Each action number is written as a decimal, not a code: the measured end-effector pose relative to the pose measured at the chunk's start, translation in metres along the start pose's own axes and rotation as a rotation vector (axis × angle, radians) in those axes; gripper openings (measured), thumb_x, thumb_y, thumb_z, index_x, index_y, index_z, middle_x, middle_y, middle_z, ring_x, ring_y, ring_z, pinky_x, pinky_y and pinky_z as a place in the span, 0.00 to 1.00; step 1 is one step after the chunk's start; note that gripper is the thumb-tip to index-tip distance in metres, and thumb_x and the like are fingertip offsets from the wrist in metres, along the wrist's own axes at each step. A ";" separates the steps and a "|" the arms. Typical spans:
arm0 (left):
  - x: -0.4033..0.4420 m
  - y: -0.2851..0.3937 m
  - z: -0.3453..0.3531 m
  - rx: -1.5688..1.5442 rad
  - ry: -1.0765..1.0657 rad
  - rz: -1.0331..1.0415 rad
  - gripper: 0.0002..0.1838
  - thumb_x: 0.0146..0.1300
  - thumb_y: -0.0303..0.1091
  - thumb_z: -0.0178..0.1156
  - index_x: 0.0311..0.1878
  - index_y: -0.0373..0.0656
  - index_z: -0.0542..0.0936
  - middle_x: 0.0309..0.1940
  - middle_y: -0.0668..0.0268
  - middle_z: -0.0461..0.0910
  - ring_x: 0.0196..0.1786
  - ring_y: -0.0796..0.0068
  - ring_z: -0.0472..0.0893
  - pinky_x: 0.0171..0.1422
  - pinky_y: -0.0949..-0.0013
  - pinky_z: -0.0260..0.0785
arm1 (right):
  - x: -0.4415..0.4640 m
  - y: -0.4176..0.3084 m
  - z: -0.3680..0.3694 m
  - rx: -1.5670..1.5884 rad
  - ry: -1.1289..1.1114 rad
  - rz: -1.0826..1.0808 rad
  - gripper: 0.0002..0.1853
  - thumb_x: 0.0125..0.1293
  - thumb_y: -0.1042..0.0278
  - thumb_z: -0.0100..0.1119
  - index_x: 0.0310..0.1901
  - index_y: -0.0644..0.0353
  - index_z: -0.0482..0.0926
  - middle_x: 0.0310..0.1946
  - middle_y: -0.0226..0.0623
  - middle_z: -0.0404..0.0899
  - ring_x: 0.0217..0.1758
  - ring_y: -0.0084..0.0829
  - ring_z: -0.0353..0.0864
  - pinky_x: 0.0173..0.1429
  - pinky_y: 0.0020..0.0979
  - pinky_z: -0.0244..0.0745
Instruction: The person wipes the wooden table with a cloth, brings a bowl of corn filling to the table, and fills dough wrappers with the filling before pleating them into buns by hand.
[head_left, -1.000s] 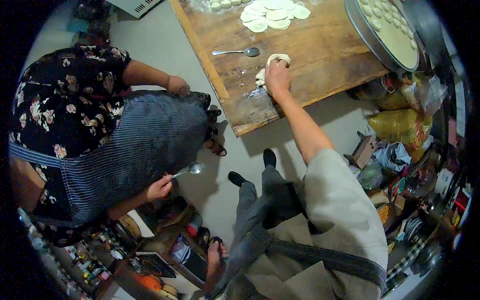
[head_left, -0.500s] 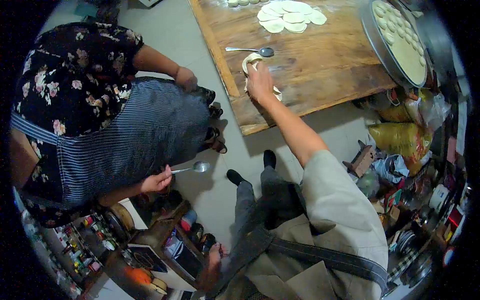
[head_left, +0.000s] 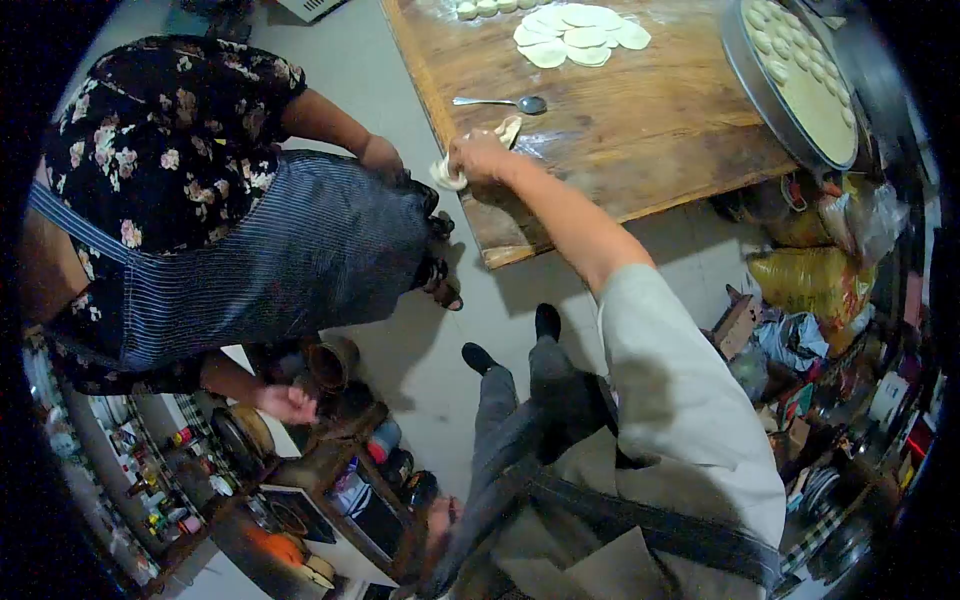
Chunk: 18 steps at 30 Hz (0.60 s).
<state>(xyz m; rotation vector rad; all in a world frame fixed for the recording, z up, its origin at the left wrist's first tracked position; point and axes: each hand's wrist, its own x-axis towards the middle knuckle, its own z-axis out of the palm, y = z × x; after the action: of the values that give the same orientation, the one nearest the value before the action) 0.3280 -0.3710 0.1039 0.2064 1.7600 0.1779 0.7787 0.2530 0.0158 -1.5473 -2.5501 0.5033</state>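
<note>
- The crumpled off-white cloth [head_left: 447,176] was at the near left corner area of the brown wooden table [head_left: 650,130], one part bunched past the edge and another showing on the wood beyond my fingers.
- My right hand [head_left: 478,158] had its fingers closed over the cloth, hiding its middle.
- My left hand [head_left: 442,517] hung low beside my dark apron strap, too blurred for me to tell whether it was clenched or loose.
- Just beyond the cloth lay a shiny metal spoon [head_left: 531,104], its handle toward the table's left edge.
- Farther up, flat, pale dough rounds [head_left: 585,38] overlapped in a cluster, with short, pale dough pieces [head_left: 487,8] in a row behind them.
- To the right, a large round metal tray [head_left: 815,130] held small pale dumplings [head_left: 790,50] along one side.
- Close by the table's left edge, a person in a black floral top [head_left: 170,140] and blue-striped apron [head_left: 270,250] took up the space beside the cloth; one of their hands [head_left: 380,157] was near its overhanging part.
- A yellow plastic sack [head_left: 805,280] sat on the floor below the tray.
</note>
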 end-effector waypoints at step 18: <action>0.015 0.036 -0.019 -0.136 -0.005 0.063 0.14 0.70 0.45 0.48 0.35 0.44 0.71 0.26 0.65 0.74 0.25 0.74 0.72 0.27 0.70 0.65 | -0.172 0.080 -0.001 0.078 -0.070 0.256 0.08 0.48 0.68 0.59 0.32 0.50 0.83 0.41 0.31 0.78 0.48 0.44 0.72 0.49 0.41 0.72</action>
<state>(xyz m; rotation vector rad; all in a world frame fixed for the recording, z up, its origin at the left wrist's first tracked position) 0.3077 -0.3326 0.1020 0.1637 1.7308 0.3409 0.9275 0.1360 0.0014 -1.8696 -2.3593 0.6869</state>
